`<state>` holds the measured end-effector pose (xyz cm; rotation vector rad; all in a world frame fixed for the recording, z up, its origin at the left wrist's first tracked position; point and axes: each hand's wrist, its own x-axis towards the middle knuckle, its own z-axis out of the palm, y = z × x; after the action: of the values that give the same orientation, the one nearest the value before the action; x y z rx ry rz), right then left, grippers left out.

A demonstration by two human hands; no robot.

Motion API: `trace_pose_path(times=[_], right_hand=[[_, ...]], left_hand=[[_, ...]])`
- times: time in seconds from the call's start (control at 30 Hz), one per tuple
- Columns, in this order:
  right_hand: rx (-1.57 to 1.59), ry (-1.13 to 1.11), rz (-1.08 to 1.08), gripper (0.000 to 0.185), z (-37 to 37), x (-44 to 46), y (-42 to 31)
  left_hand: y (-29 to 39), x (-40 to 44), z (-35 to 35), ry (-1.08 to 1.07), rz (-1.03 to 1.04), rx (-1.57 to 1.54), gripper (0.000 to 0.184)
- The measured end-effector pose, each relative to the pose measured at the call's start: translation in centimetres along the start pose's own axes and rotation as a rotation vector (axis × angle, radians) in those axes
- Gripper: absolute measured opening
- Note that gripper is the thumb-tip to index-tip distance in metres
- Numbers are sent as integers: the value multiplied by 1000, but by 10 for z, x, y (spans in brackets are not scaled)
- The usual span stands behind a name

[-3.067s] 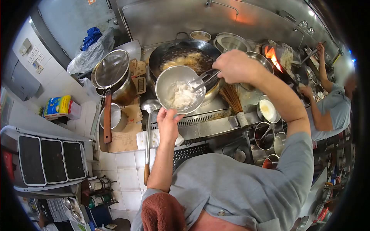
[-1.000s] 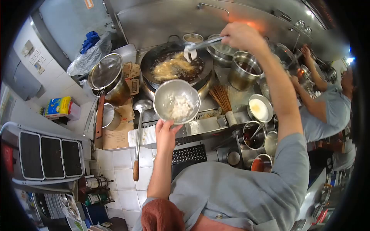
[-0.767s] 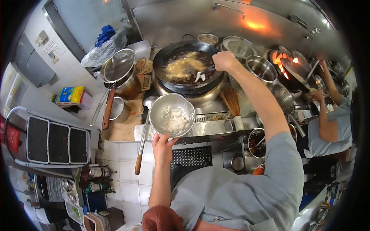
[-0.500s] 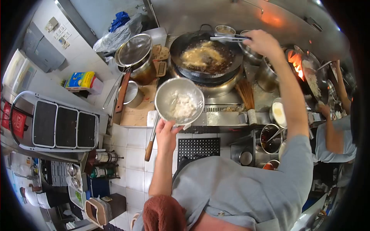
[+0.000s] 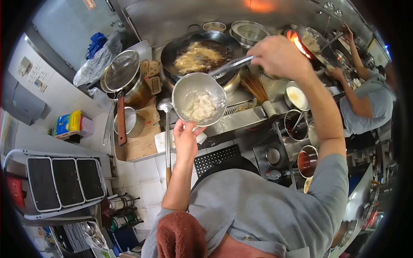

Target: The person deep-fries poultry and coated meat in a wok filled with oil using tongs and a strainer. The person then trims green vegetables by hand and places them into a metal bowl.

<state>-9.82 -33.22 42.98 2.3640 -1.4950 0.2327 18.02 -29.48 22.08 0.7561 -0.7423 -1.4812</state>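
Observation:
My left hand grips the near rim of a steel bowl. Wet, pale, batter-coated pieces lie inside it. In my right hand is a pair of metal tongs, whose tips point left toward the bowl's upper right rim; whether they touch it I cannot tell. Behind the bowl stands a black wok of dark oil, where golden pieces are frying. A ladle with a wooden handle end lies beside my left wrist.
Left of the wok, a wood-handled strainer rests on a large pot. A bamboo brush lies on the stove's front. Sauce pots stand at right. Beyond them a co-worker works at another wok with flames.
My right hand and the tongs have come down from above the wok toward the bowl. The whole view has turned, and the bowl appears nearer the wok.

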Motion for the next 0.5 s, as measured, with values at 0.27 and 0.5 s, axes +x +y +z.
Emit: trace_pose_path(times=[0.27,0.5], right_hand=[[7,-223,-95,18,36,25,-8],[-8,-233,-90,19,7,48,4]], left_hand=[[7,9,17,-9,-26,-4,6],[4,22,22,41,59,-28,9]])
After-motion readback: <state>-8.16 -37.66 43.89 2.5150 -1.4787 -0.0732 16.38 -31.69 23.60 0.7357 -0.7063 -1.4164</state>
